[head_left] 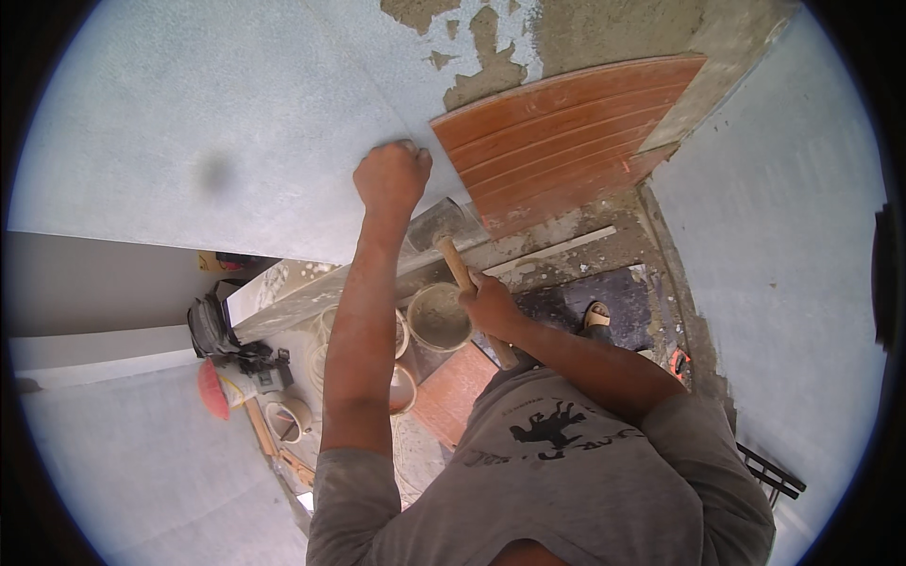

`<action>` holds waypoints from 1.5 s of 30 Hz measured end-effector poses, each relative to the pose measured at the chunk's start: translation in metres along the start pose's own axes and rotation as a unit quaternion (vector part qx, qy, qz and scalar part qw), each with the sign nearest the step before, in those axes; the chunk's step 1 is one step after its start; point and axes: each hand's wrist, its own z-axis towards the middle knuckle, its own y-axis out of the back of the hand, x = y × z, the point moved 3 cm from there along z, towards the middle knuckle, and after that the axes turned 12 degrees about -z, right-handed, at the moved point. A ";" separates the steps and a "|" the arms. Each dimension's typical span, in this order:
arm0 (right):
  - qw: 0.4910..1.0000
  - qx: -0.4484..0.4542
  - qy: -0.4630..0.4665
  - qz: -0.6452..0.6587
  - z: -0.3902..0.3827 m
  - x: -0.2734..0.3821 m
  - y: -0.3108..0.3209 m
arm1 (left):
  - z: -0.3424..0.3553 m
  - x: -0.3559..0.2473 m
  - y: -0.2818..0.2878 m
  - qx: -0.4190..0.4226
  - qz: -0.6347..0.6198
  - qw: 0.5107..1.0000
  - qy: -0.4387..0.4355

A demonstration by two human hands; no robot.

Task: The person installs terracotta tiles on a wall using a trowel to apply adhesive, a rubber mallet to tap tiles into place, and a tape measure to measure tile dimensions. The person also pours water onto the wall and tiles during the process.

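Left hand (392,176), a closed fist holding nothing visible, presses on the pale wall tile (236,113) just left of the ribbed terracotta tile (566,137). Right hand (489,307), below that tile, grips a wooden-handled hammer (451,241), handle slanting up-left. Below, a bucket (440,318) holds grey mortar.

The large tile (236,123) on the left is pale grey-white and finely speckled. To its right, the ribbed tile (566,132) is reddish-brown with parallel grooves. The mallet (462,255) has a grey head and a tan wooden handle. The bucket (439,316) is cream-coloured, smeared grey.
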 end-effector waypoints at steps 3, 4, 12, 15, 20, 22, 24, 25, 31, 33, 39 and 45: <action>0.998 0.061 0.034 -0.010 -0.004 0.011 0.006 | -0.001 0.002 0.001 -0.010 -0.003 1.000 -0.008; 0.994 0.100 0.034 -0.013 -0.004 0.016 0.011 | -0.002 0.003 0.002 -0.014 -0.005 1.000 -0.011; 0.997 0.028 -0.053 0.049 0.008 -0.030 0.014 | 0.003 -0.005 0.002 0.020 0.026 0.999 -0.006; 0.995 0.090 0.006 0.038 -0.008 -0.010 -0.002 | 0.001 -0.004 0.003 0.019 0.023 1.000 -0.003; 0.977 0.201 0.001 0.073 0.006 0.023 0.028 | -0.002 0.000 0.005 0.002 0.010 1.000 -0.008; 0.994 0.078 -0.046 0.065 0.018 0.010 0.009 | -0.002 -0.002 0.003 0.007 0.010 1.000 -0.011; 0.988 0.115 -0.070 0.082 0.001 0.019 -0.007 | 0.000 -0.003 0.003 0.008 0.010 1.000 -0.016; 0.983 0.135 -0.082 0.089 -0.008 0.021 -0.014 | -0.001 -0.004 0.004 0.006 0.009 1.000 -0.013; 0.953 0.273 0.011 0.130 -0.005 0.035 0.005 | -0.003 0.001 0.002 0.010 0.022 1.000 -0.016; 0.975 0.165 -0.065 0.133 0.013 0.028 0.021 | -0.001 -0.001 0.004 0.010 0.018 1.000 -0.015; 0.977 0.195 -0.045 0.068 -0.024 0.032 0.008 | -0.002 0.002 0.002 -0.002 0.014 1.000 -0.025; 0.958 0.279 0.012 0.067 -0.025 0.042 0.011 | -0.001 -0.001 0.004 0.018 0.018 1.000 -0.010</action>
